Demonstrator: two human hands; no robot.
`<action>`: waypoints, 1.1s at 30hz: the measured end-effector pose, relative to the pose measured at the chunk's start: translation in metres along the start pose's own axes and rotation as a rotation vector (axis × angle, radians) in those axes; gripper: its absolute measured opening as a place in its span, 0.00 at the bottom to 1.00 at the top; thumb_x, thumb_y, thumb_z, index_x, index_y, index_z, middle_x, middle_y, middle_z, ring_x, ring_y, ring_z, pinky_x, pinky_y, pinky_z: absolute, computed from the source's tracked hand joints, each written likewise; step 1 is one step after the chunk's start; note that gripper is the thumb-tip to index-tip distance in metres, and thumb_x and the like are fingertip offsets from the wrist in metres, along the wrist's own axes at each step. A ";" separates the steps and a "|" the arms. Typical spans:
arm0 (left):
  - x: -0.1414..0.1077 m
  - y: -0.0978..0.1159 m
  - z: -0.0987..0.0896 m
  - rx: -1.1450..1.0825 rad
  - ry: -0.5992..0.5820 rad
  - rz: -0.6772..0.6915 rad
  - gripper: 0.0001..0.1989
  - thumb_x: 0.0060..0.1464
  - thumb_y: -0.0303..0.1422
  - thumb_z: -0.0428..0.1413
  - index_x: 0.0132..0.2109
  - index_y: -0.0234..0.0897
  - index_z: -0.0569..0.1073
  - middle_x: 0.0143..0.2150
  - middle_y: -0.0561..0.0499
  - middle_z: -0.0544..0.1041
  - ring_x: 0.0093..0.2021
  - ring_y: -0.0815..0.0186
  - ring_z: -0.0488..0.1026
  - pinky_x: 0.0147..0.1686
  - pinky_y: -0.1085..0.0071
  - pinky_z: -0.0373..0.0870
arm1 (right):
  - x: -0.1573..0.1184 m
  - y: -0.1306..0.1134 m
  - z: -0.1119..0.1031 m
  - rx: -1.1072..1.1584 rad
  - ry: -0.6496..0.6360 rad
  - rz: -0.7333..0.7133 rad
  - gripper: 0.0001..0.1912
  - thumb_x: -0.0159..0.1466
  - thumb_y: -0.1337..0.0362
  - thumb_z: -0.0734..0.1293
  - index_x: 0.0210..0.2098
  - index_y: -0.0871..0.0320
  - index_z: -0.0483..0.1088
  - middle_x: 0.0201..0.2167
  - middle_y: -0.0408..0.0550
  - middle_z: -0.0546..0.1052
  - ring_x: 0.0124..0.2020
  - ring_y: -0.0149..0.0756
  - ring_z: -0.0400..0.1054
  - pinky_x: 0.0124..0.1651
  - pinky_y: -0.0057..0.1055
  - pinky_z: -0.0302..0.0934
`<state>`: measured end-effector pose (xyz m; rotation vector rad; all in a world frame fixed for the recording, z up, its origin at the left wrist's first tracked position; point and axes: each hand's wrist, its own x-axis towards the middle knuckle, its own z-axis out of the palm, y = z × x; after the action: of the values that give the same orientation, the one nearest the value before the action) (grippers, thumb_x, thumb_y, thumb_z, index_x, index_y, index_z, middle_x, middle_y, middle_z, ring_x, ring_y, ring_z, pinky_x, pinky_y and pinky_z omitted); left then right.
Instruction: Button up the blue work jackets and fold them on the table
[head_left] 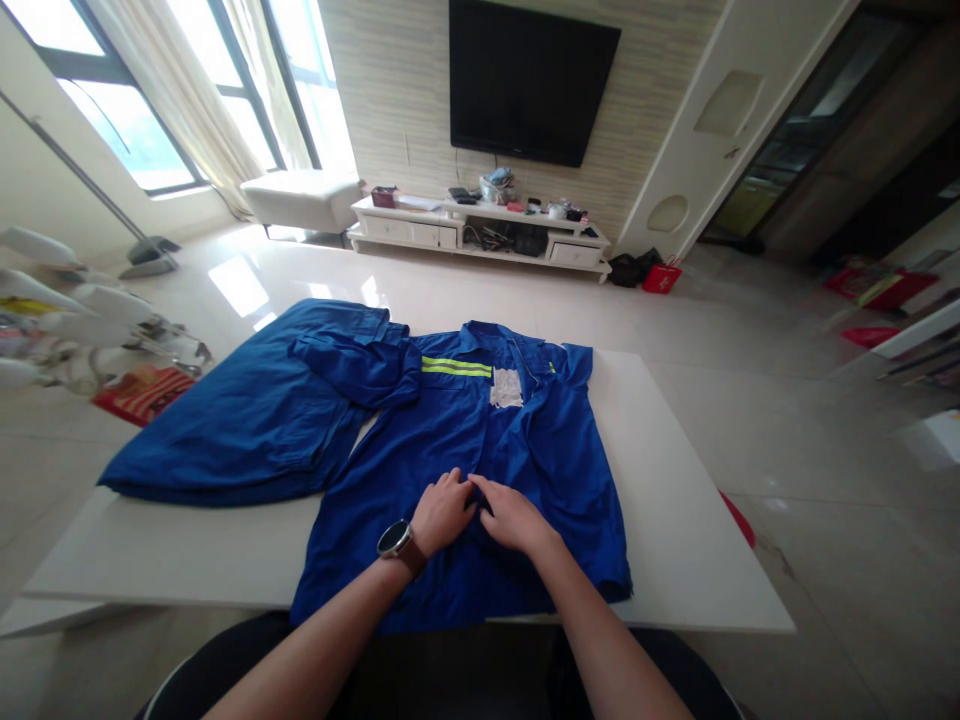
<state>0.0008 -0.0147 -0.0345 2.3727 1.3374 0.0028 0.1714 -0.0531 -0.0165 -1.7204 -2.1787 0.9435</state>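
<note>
I cannot tell whether the left fingers or right fingers, partly hidden, pinch the jacket directly beneath them.

Forearms slant inward, left hand and right hand close together (fingers bent).

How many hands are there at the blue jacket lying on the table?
2: the left hand, with a watch at its wrist, and the right hand beside it, both at the jacket's front. No others show.
</note>
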 end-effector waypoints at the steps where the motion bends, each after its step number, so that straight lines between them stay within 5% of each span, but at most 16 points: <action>1: 0.001 -0.003 0.001 -0.008 0.011 -0.013 0.11 0.62 0.33 0.52 0.47 0.41 0.77 0.52 0.42 0.74 0.50 0.56 0.72 0.48 0.62 0.70 | 0.002 -0.002 0.000 -0.016 0.012 -0.004 0.32 0.66 0.68 0.61 0.70 0.55 0.61 0.63 0.52 0.74 0.61 0.41 0.69 0.63 0.35 0.61; 5: 0.011 -0.021 -0.005 -0.150 0.050 -0.037 0.13 0.55 0.22 0.51 0.42 0.38 0.78 0.43 0.45 0.78 0.44 0.60 0.75 0.47 0.66 0.69 | 0.006 -0.008 -0.004 -0.096 0.094 0.036 0.18 0.71 0.61 0.60 0.57 0.53 0.72 0.52 0.50 0.79 0.55 0.40 0.72 0.57 0.32 0.62; 7: 0.019 -0.037 -0.021 -0.317 0.162 -0.072 0.15 0.51 0.21 0.51 0.39 0.38 0.79 0.39 0.47 0.77 0.41 0.63 0.75 0.44 0.68 0.69 | 0.006 -0.009 -0.008 -0.114 0.188 0.068 0.15 0.73 0.59 0.58 0.50 0.53 0.75 0.47 0.49 0.80 0.51 0.39 0.73 0.54 0.30 0.62; 12: 0.025 -0.089 -0.078 -0.951 0.897 -0.490 0.11 0.47 0.29 0.52 0.37 0.37 0.76 0.31 0.52 0.72 0.27 0.68 0.70 0.30 0.71 0.69 | -0.001 -0.001 -0.019 -0.063 0.438 0.106 0.13 0.71 0.62 0.58 0.39 0.53 0.74 0.39 0.46 0.80 0.43 0.37 0.74 0.47 0.28 0.60; 14: 0.022 -0.108 -0.090 -1.211 1.047 -0.671 0.10 0.43 0.29 0.51 0.36 0.37 0.72 0.27 0.55 0.68 0.24 0.70 0.67 0.27 0.73 0.66 | -0.005 0.004 -0.022 -0.044 0.504 0.140 0.13 0.70 0.63 0.58 0.36 0.53 0.74 0.37 0.46 0.80 0.41 0.37 0.73 0.45 0.28 0.60; 17: 0.015 -0.124 -0.088 -1.396 0.910 -0.834 0.14 0.37 0.28 0.50 0.35 0.38 0.71 0.27 0.56 0.66 0.23 0.71 0.64 0.25 0.73 0.64 | -0.012 0.015 -0.024 -0.022 0.602 0.190 0.14 0.69 0.62 0.58 0.34 0.54 0.74 0.36 0.47 0.80 0.39 0.39 0.74 0.44 0.29 0.60; 21: 0.015 -0.126 -0.073 -1.241 0.783 -0.837 0.15 0.38 0.30 0.52 0.38 0.37 0.73 0.29 0.53 0.70 0.27 0.68 0.66 0.28 0.71 0.66 | -0.024 0.036 -0.039 0.051 0.842 0.240 0.14 0.67 0.59 0.59 0.33 0.55 0.75 0.34 0.50 0.80 0.37 0.40 0.74 0.44 0.32 0.62; 25: 0.020 -0.117 -0.071 -0.809 0.963 -0.628 0.13 0.44 0.34 0.55 0.39 0.37 0.76 0.39 0.48 0.73 0.41 0.61 0.72 0.45 0.64 0.72 | -0.047 0.071 -0.073 0.180 1.374 0.401 0.13 0.63 0.57 0.61 0.34 0.57 0.75 0.32 0.50 0.79 0.35 0.40 0.71 0.42 0.34 0.64; 27: 0.021 -0.111 -0.072 -0.640 0.922 -0.489 0.14 0.47 0.35 0.55 0.41 0.37 0.78 0.46 0.45 0.73 0.47 0.59 0.72 0.54 0.61 0.70 | -0.061 0.092 -0.088 0.272 1.623 0.450 0.10 0.60 0.60 0.62 0.32 0.57 0.73 0.31 0.49 0.78 0.35 0.40 0.70 0.42 0.34 0.65; 29: 0.022 -0.105 -0.071 -0.540 0.736 -0.375 0.15 0.50 0.36 0.55 0.43 0.37 0.79 0.49 0.44 0.74 0.51 0.56 0.72 0.59 0.58 0.68 | -0.074 0.111 -0.096 0.348 1.705 0.480 0.08 0.58 0.61 0.62 0.30 0.56 0.72 0.30 0.46 0.76 0.35 0.40 0.70 0.43 0.35 0.65; 33: 0.021 -0.096 -0.056 -0.322 0.245 -0.305 0.18 0.52 0.39 0.57 0.49 0.40 0.80 0.62 0.41 0.72 0.68 0.46 0.59 0.66 0.50 0.60 | -0.087 0.133 -0.093 0.399 1.558 0.553 0.08 0.56 0.60 0.63 0.30 0.56 0.73 0.29 0.45 0.76 0.36 0.41 0.71 0.45 0.38 0.66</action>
<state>-0.0771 0.0658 -0.0213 1.9298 1.6602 0.4014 0.3516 -0.0861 -0.0050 -1.7773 -0.5013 -0.0804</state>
